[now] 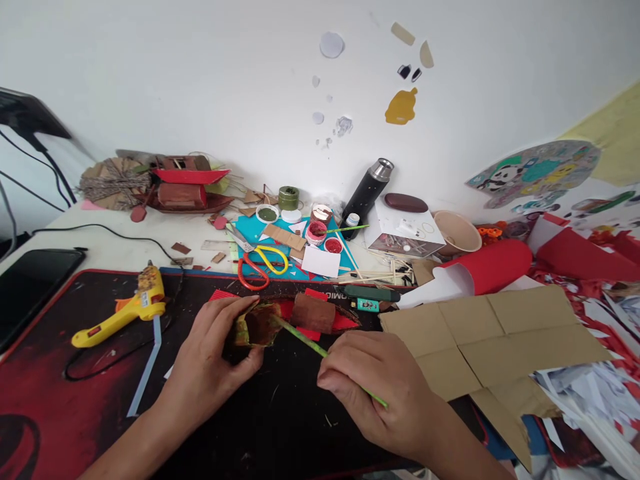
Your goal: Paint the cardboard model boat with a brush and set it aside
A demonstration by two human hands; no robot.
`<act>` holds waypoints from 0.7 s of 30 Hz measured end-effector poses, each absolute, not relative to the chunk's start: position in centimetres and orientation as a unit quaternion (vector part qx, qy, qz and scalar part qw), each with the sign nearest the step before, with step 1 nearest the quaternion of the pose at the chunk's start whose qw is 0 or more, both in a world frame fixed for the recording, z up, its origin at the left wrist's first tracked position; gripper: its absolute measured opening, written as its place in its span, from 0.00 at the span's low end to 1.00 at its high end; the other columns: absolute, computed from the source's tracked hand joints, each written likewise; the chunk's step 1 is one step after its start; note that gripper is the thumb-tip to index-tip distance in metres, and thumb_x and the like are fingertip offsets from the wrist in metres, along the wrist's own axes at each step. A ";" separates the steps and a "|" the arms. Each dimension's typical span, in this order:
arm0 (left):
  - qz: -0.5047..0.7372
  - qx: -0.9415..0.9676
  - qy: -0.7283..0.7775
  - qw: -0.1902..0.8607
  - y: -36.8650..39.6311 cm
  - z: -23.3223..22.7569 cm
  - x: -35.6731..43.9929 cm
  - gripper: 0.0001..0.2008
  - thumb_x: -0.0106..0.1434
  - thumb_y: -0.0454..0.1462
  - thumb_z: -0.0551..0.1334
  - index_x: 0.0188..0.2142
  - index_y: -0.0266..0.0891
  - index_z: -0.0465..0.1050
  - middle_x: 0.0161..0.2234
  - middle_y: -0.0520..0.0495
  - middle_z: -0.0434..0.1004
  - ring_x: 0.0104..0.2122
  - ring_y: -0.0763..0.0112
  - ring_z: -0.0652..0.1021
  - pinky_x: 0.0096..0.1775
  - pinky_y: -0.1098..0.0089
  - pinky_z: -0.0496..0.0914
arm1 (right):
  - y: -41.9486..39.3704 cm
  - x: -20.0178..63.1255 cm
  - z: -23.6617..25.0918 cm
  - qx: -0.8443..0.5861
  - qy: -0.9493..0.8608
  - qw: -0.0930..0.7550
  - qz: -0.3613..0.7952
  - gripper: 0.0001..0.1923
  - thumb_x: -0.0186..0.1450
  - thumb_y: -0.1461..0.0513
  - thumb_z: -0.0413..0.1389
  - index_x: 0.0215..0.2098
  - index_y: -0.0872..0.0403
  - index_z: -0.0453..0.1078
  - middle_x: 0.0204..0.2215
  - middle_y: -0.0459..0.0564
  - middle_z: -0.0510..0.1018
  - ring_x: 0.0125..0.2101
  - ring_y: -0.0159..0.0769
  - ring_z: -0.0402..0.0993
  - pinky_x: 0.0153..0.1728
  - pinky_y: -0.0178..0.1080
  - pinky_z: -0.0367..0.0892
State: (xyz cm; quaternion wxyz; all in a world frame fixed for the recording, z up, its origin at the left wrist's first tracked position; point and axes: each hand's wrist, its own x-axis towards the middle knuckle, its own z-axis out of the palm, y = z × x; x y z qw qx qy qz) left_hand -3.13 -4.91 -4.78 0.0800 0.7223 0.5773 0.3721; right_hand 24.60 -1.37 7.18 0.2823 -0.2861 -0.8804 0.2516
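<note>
A black and red desk mat (60,393) covers the table in front of you, and both your hands work over its middle. To your right lies a big sheet of brown cardboard (500,340), creased into panels, with a roll of red paper (493,263) just behind it. On the left of the mat rests a yellow glue gun (120,313), its black cord looping beside it. Beyond the mat, scissors (257,263) with red and yellow handles lie on blue paper, near small open paint pots (316,232) and a black flask (367,190) leaning by the wall.

Your left hand (207,370) is closed around a small cardboard piece (257,325), painted green and brown, holding it just above the mat. Your right hand (377,387) is closed on a thin green paintbrush (305,339), pinched like a pen, and its tip touches the piece's inner face. A brown block (313,312) on red card sits just behind.
</note>
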 end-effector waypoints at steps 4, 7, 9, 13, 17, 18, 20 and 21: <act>0.364 0.730 0.575 0.068 -4.9 -4.7 -3.2 0.25 0.73 0.40 0.63 0.68 0.46 0.69 0.56 0.39 0.80 0.54 0.50 0.82 0.55 0.52 0.81 | -1.6 25.3 7.7 -0.296 -0.878 0.264 0.268 0.25 0.89 0.55 0.48 0.38 0.54 0.77 0.30 0.49 0.83 0.29 0.35 0.77 0.30 0.38 0.64; 0.358 0.735 0.572 0.068 -4.9 -4.6 -3.0 0.26 0.73 0.40 0.63 0.68 0.45 0.68 0.56 0.39 0.80 0.54 0.50 0.82 0.55 0.53 0.81 | -1.7 25.1 7.7 -0.293 -0.881 0.247 0.277 0.26 0.89 0.54 0.48 0.37 0.54 0.76 0.29 0.47 0.81 0.29 0.34 0.76 0.29 0.38 0.63; 0.356 0.735 0.574 0.068 -4.9 -4.6 -2.9 0.26 0.72 0.40 0.63 0.69 0.46 0.68 0.56 0.40 0.81 0.54 0.50 0.82 0.55 0.52 0.80 | -1.7 24.8 7.8 -0.286 -0.889 0.236 0.269 0.27 0.89 0.53 0.47 0.36 0.54 0.76 0.28 0.47 0.80 0.28 0.33 0.74 0.29 0.38 0.61; 0.360 0.724 0.584 0.067 -4.9 -4.5 -3.2 0.26 0.72 0.41 0.64 0.69 0.47 0.69 0.56 0.40 0.81 0.54 0.49 0.82 0.55 0.51 0.80 | -1.6 24.7 8.0 -0.291 -0.890 0.232 0.262 0.27 0.89 0.54 0.46 0.36 0.53 0.75 0.27 0.46 0.79 0.27 0.33 0.72 0.28 0.38 0.60; 0.359 0.725 0.583 0.070 -4.7 -4.4 -3.3 0.26 0.73 0.40 0.64 0.69 0.48 0.69 0.56 0.40 0.81 0.55 0.49 0.82 0.55 0.51 0.80 | -1.7 24.7 8.1 -0.289 -0.891 0.231 0.264 0.27 0.89 0.53 0.46 0.36 0.53 0.75 0.27 0.46 0.79 0.27 0.33 0.72 0.28 0.38 0.60; 0.360 0.724 0.585 0.070 -4.7 -4.4 -3.3 0.26 0.73 0.40 0.64 0.69 0.48 0.69 0.56 0.40 0.81 0.54 0.49 0.82 0.55 0.51 0.80 | -1.7 24.7 8.1 -0.285 -0.893 0.228 0.264 0.27 0.89 0.53 0.46 0.36 0.53 0.75 0.27 0.46 0.79 0.27 0.33 0.72 0.28 0.38 0.59; 0.361 0.719 0.590 0.069 -4.7 -4.5 -3.3 0.26 0.72 0.40 0.64 0.69 0.48 0.69 0.56 0.40 0.80 0.55 0.49 0.82 0.56 0.52 0.80 | -1.7 24.7 8.1 -0.282 -0.895 0.222 0.264 0.27 0.89 0.54 0.45 0.36 0.53 0.75 0.27 0.46 0.79 0.27 0.33 0.71 0.28 0.38 0.59; 0.361 0.718 0.591 0.068 -4.7 -4.5 -3.3 0.26 0.72 0.40 0.64 0.69 0.47 0.69 0.56 0.40 0.80 0.55 0.49 0.82 0.56 0.52 0.80 | -1.7 24.7 8.1 -0.285 -0.894 0.222 0.264 0.27 0.89 0.54 0.45 0.36 0.53 0.75 0.27 0.45 0.79 0.26 0.33 0.71 0.28 0.38 0.59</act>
